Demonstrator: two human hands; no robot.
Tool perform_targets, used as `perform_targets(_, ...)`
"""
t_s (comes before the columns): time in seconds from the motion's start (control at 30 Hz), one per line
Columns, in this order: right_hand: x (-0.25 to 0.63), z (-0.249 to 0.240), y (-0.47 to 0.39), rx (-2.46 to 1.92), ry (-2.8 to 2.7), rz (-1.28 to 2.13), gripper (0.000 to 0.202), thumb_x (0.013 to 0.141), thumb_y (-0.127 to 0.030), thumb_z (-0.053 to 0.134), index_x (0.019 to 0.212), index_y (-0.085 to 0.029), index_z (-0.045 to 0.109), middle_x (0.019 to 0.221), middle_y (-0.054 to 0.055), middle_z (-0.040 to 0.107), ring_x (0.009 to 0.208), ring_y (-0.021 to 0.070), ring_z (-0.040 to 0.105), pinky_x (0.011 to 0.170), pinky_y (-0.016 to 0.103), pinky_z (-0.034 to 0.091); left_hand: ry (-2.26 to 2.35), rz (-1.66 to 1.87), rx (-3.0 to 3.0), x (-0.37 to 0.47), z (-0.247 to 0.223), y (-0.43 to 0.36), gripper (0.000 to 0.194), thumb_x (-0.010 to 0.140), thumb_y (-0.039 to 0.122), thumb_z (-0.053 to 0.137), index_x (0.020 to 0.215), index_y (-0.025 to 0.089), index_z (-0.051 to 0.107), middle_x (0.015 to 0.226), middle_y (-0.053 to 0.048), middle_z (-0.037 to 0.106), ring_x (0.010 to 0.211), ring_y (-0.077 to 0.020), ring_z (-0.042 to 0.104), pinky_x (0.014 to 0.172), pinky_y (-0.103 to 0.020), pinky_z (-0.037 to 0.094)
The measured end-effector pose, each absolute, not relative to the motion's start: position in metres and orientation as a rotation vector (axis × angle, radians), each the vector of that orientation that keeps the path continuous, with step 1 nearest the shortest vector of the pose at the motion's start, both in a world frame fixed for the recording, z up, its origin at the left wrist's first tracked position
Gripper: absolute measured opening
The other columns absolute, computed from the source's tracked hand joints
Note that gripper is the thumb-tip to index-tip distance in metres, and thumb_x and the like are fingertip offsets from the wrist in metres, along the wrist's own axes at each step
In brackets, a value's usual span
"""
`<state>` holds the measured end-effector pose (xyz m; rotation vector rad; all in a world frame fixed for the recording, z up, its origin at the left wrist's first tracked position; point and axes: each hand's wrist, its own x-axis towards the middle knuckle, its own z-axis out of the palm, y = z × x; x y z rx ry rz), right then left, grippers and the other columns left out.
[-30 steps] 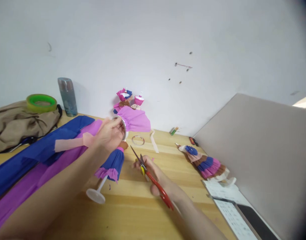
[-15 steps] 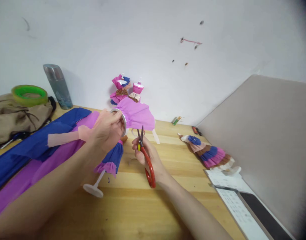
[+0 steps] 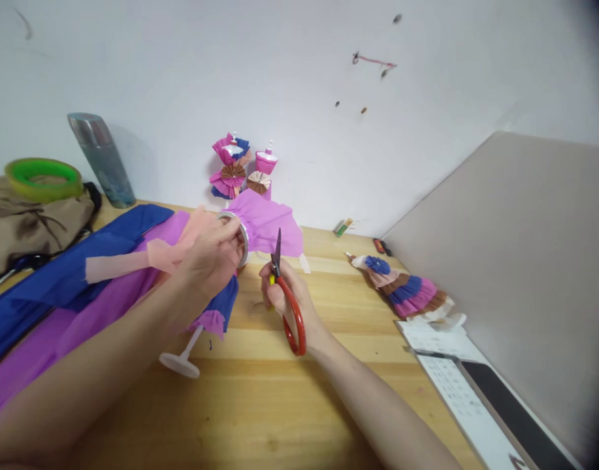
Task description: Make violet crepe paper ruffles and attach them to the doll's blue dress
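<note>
My left hand (image 3: 215, 251) pinches a silvery ring (image 3: 243, 243), with gathered purple crepe paper (image 3: 270, 222) spreading from it to the right. In my right hand (image 3: 292, 290) are red-handled scissors (image 3: 294, 320), blades parted and pointing up, close below the purple paper's edge. A small stand in a blue and purple skirt (image 3: 224, 305) lies tilted under my left hand, its white round base (image 3: 180, 364) toward me. Peach paper (image 3: 157, 254) and long blue (image 3: 98, 251) and purple strips lie beneath my left forearm.
Dressed mini mannequins (image 3: 233, 170) stand by the wall. A bottle (image 3: 103, 160), green tape roll (image 3: 43, 179) and brown bag (image 3: 34, 225) are at left. Another layered paper dress (image 3: 409, 290) lies at right beside a white keyboard-like board (image 3: 451, 385) on the wooden table (image 3: 260, 411).
The scissors' blades have swung closer together and sit slightly higher in view. The whole scene has shifted slightly up and left. My left hand still holds the ring.
</note>
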<state>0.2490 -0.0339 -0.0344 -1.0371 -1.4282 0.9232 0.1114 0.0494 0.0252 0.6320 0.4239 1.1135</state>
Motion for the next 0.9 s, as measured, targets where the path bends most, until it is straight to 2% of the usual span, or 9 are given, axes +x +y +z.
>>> perform_targets(0.2,0.247,-0.032,-0.035,-1.012,-1.421,0.947,0.045,0.083,-0.065,0.059,0.095,-0.022,0.052,0.068,-0.005,0.045,0.055,0.0106,0.041,0.053,0.025,0.033,0.429,1.105,0.645,0.111,0.024,0.049,0.018,0.092,0.010,0.052,0.085,0.019,0.066,0.067,0.000,0.059,0.068,-0.0156,0.060,0.074,-0.027,0.049)
perform_targets(0.37,0.246,-0.033,-0.035,-1.011,-1.422,0.953,0.044,0.083,-0.064,0.059,0.095,-0.022,0.052,0.068,-0.005,0.046,0.055,0.0108,0.042,0.053,0.025,0.033,0.430,1.147,0.618,0.113,0.031,0.043,0.026,0.094,0.005,0.046,0.075,0.017,0.060,0.065,0.000,0.056,0.058,-0.0111,0.056,0.066,-0.022,0.048)
perform_targets(0.5,0.246,-0.034,-0.034,-1.028,-1.405,0.940,0.044,0.082,-0.063,0.060,0.093,-0.021,0.052,0.067,-0.004,0.046,0.056,0.0110,0.041,0.053,0.025,0.034,0.406,1.163,0.598,0.114,0.033,0.040,0.026,0.092,0.004,0.049,0.072,0.018,0.057,0.068,0.000,0.060,0.059,-0.0102,0.059,0.068,-0.021,0.050)
perform_targets(0.73,0.243,-0.029,-0.037,-1.032,-1.326,1.003,0.035,0.083,-0.053,0.063,0.090,-0.021,0.051,0.066,-0.006,0.044,0.050,0.0088,0.040,0.048,0.023,0.032,0.426,1.118,0.622,0.114,0.029,0.042,0.022,0.094,0.007,0.047,0.088,0.018,0.065,0.063,0.001,0.061,0.061,-0.0143,0.059,0.070,-0.027,0.051)
perform_targets(0.9,0.242,-0.030,-0.037,-1.044,-1.313,1.017,0.028,0.085,-0.047,0.062,0.088,-0.021,0.051,0.063,-0.007,0.044,0.048,0.0083,0.040,0.046,0.022,0.032,0.442,1.121,0.615,0.114,0.032,0.041,0.025,0.096,0.007,0.044,0.090,0.015,0.066,0.064,0.000,0.061,0.063,-0.0133,0.062,0.070,-0.025,0.051)
